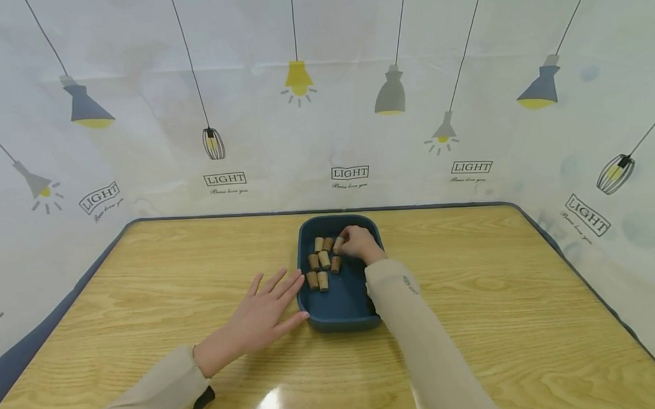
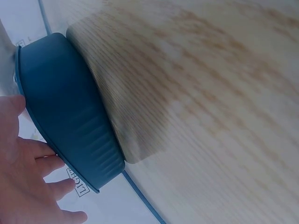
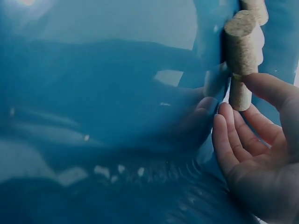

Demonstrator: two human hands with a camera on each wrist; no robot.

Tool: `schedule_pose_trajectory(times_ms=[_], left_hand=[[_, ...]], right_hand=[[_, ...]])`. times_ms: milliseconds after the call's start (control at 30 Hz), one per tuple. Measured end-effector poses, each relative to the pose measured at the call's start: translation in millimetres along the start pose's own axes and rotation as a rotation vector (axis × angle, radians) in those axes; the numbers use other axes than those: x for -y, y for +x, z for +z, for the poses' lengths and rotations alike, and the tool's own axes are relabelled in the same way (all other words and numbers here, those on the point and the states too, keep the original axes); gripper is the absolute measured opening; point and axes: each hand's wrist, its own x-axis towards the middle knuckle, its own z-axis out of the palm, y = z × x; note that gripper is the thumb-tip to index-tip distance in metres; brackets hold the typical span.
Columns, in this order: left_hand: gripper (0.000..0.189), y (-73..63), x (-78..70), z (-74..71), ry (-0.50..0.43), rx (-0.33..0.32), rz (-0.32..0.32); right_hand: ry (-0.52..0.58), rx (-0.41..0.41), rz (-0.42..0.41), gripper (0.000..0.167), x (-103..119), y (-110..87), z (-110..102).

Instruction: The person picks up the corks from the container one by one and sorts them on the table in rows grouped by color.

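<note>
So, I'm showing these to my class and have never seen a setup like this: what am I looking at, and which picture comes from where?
There is no machine here, just a person's two bare hands. The wide picture comes from a camera worn on the head, looking forward and down. The other two come from cameras worn on the wrists, each watching its own hand. On the wooden table stands a blue tray with small corks in it. The right hand reaches into the tray and pinches one cork. The left hand is spread beside the tray, fingertips at its rim, holding no cork.
</note>
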Motion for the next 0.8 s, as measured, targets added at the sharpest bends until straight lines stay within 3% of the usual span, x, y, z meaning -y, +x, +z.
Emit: schedule_pose_trajectory(times_ms=[200, 600, 800], left_hand=[[0.067, 0.0, 0.0, 0.2, 0.009, 0.001, 0.000], [0.067, 0.4, 0.1, -0.6, -0.002, 0.004, -0.002], [0.067, 0.6, -0.1, -0.4, -0.009, 0.003, 0.004]], right_hand=[[0.003, -0.005, -0.078, 0.036, 1.9, -1.1, -7.4], [0.011, 0.077, -0.247, 0.039, 18.4, -5.0, -43.5], [-0.041, 0.099, -0.333, 0.039, 19.3, -8.8, -55.4]])
